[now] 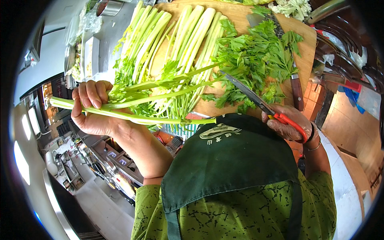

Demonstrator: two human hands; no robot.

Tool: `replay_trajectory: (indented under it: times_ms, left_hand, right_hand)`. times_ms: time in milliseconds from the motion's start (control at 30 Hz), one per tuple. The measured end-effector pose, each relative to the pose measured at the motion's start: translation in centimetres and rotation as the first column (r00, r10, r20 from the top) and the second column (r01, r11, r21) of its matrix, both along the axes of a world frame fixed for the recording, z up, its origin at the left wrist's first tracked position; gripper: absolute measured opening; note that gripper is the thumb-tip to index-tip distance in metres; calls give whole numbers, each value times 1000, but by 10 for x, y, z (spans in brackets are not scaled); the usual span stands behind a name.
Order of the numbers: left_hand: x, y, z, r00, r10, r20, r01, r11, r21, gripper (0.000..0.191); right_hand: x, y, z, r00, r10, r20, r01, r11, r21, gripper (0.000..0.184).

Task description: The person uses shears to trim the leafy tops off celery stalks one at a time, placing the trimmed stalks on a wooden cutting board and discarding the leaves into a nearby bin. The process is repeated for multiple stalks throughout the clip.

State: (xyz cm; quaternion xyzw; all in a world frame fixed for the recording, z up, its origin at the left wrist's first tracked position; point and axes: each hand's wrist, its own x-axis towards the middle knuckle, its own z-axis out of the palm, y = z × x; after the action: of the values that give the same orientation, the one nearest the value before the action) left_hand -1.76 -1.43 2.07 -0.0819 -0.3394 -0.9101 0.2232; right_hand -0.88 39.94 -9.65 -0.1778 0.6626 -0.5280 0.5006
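My left hand grips several celery stalks near their pale base, and their thin ends point to the right. In my right hand, which wears a clear plastic glove, is a pair of scissors with red handles. Their dark blades point up and left, with the tip close to the thin ends of the held stalks. Cut celery leaves lie heaped on the wooden cutting board beyond the scissors. Bunches of celery lie side by side to the left of that heap.
A knife with a brown handle lies at the board's right side, its blade partly under the leaves. Cauliflower sits at the far right corner. A white tray stands on the metal counter at left.
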Motion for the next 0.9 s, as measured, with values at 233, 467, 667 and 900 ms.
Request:
replay_trajectory:
  times_ms: [233, 467, 667, 900]
  left_hand:
    - [13, -13, 9, 993, 109, 37, -106, 991, -79, 6]
    - [32, -35, 55, 965, 150, 213, -33, 880, -474, 26]
    - [21, -10, -5, 717, 553, 424, 288, 319, -903, 43]
    - [-35, 9, -116, 852, 511, 111, 367, -431, -825, 58]
  right_hand:
    - [8, -1, 0, 995, -77, 68, 66, 987, 147, 28]
    - [12, -2, -7, 996, -55, -72, 62, 992, 106, 26]
    - [12, -10, -10, 976, 30, -217, 6, 987, 160, 30]
    - [18, -10, -7, 968, -18, -249, 53, 989, 135, 30]
